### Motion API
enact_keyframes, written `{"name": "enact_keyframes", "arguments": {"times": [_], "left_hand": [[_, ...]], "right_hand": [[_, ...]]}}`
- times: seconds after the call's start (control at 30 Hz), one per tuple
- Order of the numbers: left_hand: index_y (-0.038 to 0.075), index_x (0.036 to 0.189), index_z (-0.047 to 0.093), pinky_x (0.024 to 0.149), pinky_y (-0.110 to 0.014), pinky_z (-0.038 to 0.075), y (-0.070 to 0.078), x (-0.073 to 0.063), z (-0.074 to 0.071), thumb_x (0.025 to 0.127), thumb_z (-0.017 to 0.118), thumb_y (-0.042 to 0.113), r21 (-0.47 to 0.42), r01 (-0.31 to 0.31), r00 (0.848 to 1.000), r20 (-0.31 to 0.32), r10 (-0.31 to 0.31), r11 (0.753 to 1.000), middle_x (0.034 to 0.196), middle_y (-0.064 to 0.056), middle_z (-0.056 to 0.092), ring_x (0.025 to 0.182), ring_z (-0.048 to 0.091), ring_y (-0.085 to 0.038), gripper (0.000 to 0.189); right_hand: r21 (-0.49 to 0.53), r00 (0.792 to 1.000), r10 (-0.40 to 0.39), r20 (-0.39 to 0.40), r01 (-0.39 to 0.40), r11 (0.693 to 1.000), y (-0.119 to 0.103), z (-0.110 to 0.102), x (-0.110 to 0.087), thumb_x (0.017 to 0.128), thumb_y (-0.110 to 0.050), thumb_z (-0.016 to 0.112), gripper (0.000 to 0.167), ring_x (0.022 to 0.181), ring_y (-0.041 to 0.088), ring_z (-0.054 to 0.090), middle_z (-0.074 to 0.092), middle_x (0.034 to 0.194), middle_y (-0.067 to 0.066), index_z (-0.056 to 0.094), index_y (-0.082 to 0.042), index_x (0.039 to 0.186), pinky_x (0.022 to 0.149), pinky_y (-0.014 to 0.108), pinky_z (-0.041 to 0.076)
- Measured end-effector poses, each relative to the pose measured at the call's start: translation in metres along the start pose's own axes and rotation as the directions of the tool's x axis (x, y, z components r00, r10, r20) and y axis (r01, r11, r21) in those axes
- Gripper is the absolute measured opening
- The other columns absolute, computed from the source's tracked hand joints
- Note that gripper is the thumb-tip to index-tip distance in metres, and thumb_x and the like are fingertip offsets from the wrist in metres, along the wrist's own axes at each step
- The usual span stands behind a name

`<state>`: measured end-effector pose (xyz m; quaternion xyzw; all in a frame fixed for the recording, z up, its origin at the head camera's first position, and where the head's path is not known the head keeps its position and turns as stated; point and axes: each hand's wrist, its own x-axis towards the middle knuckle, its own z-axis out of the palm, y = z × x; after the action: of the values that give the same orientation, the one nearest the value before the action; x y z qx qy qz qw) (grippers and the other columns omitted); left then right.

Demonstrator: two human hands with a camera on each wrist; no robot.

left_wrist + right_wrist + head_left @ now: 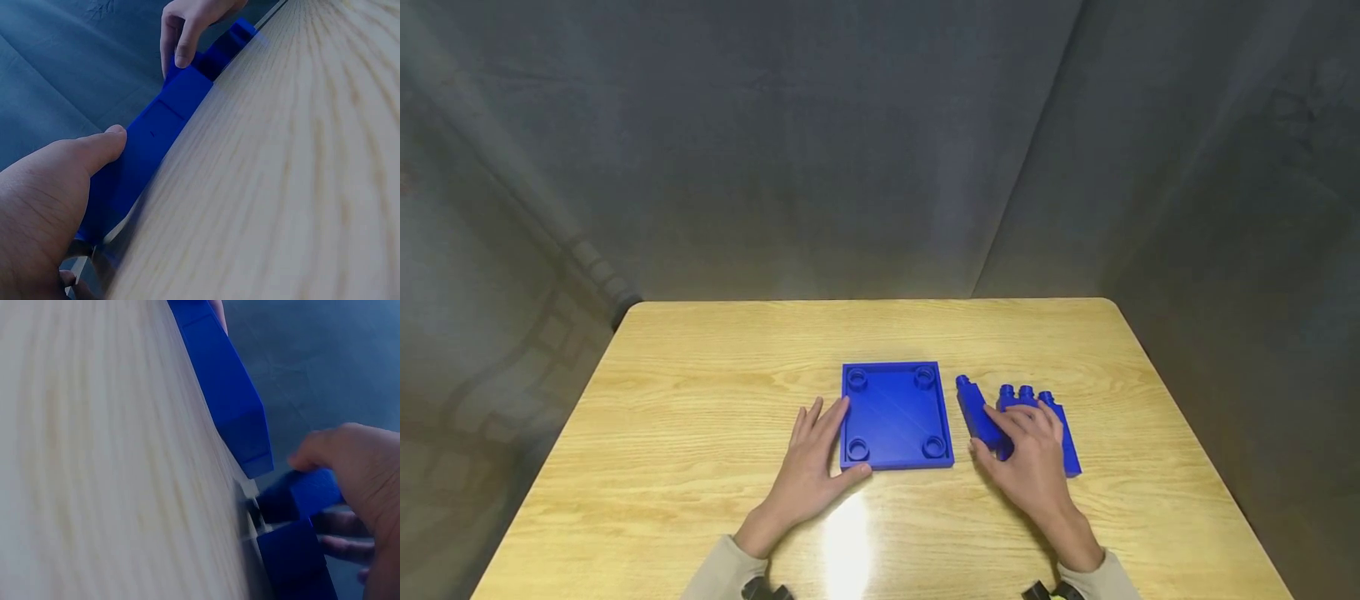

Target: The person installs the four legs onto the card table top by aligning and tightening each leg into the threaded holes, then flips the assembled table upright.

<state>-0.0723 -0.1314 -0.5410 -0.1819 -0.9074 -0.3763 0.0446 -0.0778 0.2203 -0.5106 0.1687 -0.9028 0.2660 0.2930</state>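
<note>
A blue square tabletop piece (895, 417) with a raised rim and a round socket in each corner lies on the wooden table. My left hand (808, 475) holds it at the near left corner, fingers along its left side and thumb (106, 150) on the near edge. To its right, my right hand (1030, 458) pinches a blue leg-shaped block (976, 412) with a knobbed end, between thumb and index finger. That block is tilted away from the others. Several similar blue blocks (1063, 437) lie side by side under and beside the right hand, partly hidden by it.
The wooden table (715, 375) has a light grain and a bright reflection near its front. A dark grey curtain (820, 167) hangs behind the table and along both sides.
</note>
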Motion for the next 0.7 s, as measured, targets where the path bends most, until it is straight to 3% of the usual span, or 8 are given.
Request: {"name": "enact_keyframes", "arguments": {"times": [0.13,0.37,0.7], "left_hand": [[0.012,0.176,0.032,0.133,-0.074,0.01,0.0007,0.0,0.0,0.094,0.081,0.056,0.001,-0.002,1.0,0.0,0.002,1.0,0.177,-0.014,0.04,0.167,0.021,-0.05,0.105],[0.014,0.176,0.031,0.133,-0.075,0.01,0.0018,0.0001,-0.0008,0.094,0.08,0.057,0.001,0.01,1.0,0.009,-0.01,1.0,0.177,-0.015,0.04,0.167,0.02,-0.05,0.105],[0.014,0.177,0.03,0.134,-0.073,0.007,0.0021,0.0008,-0.002,0.094,0.08,0.058,-0.004,0.021,1.0,0.022,-0.021,1.0,0.177,-0.015,0.039,0.168,0.018,-0.049,0.106]], "right_hand": [[0.013,0.998,0.057,-0.034,-0.056,0.998,-0.0008,0.0012,-0.0004,0.078,-0.019,0.087,0.046,0.101,0.051,0.069,0.078,0.099,0.026,0.082,0.007,0.116,0.114,0.076,0.037],[0.067,0.983,0.162,-0.087,-0.156,0.985,-0.0015,0.0029,-0.0003,0.079,-0.012,0.087,0.046,0.108,0.056,0.069,0.079,0.108,0.028,0.081,0.006,0.12,0.112,0.069,0.041],[0.138,0.959,0.208,-0.192,-0.184,0.973,-0.0036,0.0018,0.0014,0.08,-0.005,0.084,0.05,0.109,0.056,0.071,0.08,0.111,0.028,0.079,0.004,0.129,0.106,0.061,0.047]]}}
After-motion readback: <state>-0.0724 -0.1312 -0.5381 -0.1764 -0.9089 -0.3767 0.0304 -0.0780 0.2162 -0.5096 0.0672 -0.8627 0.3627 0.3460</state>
